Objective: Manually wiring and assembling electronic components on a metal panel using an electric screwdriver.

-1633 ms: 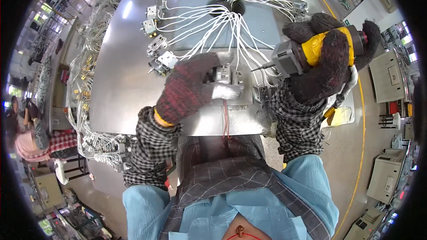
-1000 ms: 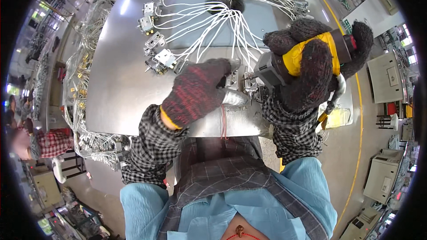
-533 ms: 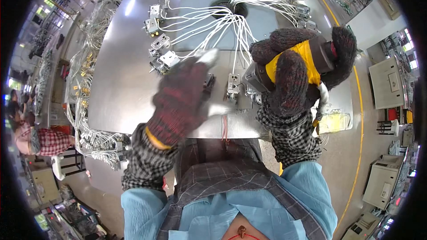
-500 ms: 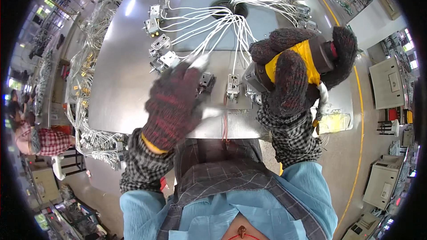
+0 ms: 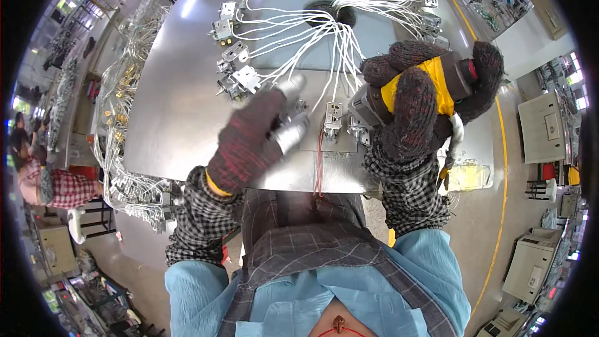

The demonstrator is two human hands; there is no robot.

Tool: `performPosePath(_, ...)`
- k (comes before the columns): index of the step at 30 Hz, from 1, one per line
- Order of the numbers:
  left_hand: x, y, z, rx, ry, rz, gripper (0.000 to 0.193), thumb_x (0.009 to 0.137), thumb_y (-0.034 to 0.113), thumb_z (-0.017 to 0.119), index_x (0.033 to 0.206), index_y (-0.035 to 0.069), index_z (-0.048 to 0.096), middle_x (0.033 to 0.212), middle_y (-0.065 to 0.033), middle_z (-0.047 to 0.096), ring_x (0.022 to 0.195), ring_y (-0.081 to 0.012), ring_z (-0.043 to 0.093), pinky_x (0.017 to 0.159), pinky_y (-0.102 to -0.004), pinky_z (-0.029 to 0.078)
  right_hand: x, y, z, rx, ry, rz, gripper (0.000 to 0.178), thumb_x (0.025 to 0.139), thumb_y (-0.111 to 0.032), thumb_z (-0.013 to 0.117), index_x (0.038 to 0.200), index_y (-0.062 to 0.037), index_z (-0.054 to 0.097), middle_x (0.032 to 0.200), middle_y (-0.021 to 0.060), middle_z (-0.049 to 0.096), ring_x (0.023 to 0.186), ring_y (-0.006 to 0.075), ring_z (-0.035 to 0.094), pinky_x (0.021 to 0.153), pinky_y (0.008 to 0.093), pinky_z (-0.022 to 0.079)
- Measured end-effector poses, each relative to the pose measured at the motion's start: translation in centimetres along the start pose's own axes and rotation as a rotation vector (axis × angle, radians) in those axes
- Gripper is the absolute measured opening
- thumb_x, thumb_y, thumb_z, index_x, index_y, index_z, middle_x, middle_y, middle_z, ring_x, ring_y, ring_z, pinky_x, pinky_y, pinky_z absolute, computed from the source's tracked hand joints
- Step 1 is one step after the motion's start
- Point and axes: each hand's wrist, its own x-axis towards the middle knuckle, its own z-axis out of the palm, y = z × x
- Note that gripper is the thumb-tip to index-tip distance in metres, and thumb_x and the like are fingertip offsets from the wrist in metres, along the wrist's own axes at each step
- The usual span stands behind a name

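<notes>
My left hand [image 5: 249, 137], in a dark knitted glove with silvery wrapped fingertips, has its thumb and fingers around a small metal wired block [image 5: 297, 110]; motion smears the fingertips. My right hand [image 5: 415, 97], gloved the same way, grips a dark handheld power tool [image 5: 460, 78] wrapped in yellow tape with a red part at its end. Just left of the tool's grey front end, another metal wired block [image 5: 333, 118] lies on the table with a white wire at its top. Beside it, one more block [image 5: 357, 129] is partly covered by the tool and right hand.
White wires [image 5: 324, 31] fan out from a round dark hole in the grey table plate [image 5: 281, 50]. Several metal blocks sit at the wires' ends, far left and far right. Thin red wires [image 5: 319, 168] hang over the near edge. Wire bundles [image 5: 118, 118] hang along the left.
My left hand has moved slightly right and away from me, its thumb closing in on the metal block. The right hand keeps the power tool in nearly the same place.
</notes>
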Motion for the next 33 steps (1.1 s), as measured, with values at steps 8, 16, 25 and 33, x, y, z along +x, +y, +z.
performPosePath(8,0.1,-1.1,-0.2,0.000,-0.410,0.036,0.059,0.074,0.018,0.081,0.127,0.008,0.057,0.117,-0.0164,0.063,0.106,-0.0333,0.063,0.084,-0.0404,0.052,-0.1,-0.6,0.3,-0.037,0.017,0.011,0.075,0.087,-0.008,0.067,0.146,-0.0182,0.022,0.096,0.0177,0.063,0.073,0.0241,0.067,0.065,0.0427,0.061)
performPosePath(16,-1.0,-2.2,0.6,-0.226,-0.214,-0.207,0.068,0.062,0.032,0.090,0.121,0.011,0.063,0.103,-0.0091,0.067,0.074,-0.0158,0.061,0.068,-0.0281,0.051,0.6,1.2,-0.8,-0.096,-0.175,-0.137,0.073,0.089,-0.008,0.066,0.147,-0.0155,0.022,0.099,0.0180,0.065,0.077,0.0246,0.069,0.067,0.0406,0.062)
performPosePath(25,3.2,0.9,4.4,-0.168,-0.046,-0.127,0.072,0.057,0.042,0.090,0.116,0.009,0.064,0.098,-0.0095,0.067,0.084,-0.0211,0.068,0.072,-0.0330,0.054,4.1,-0.8,-3.9,-0.176,0.012,-0.103,0.056,0.091,-0.016,0.056,0.138,-0.0078,0.026,0.084,0.0204,0.067,0.059,0.0261,0.066,0.053,0.0342,0.056)
performPosePath(33,2.9,0.1,3.7,-0.081,-0.178,-0.326,0.075,0.057,0.046,0.089,0.111,0.002,0.062,0.091,-0.0115,0.066,0.080,-0.0213,0.066,0.071,-0.0331,0.053,2.3,-0.8,-2.3,-0.090,0.008,-0.019,0.074,0.087,-0.012,0.065,0.146,-0.0193,0.021,0.094,0.0212,0.064,0.068,0.0287,0.067,0.056,0.0436,0.060)
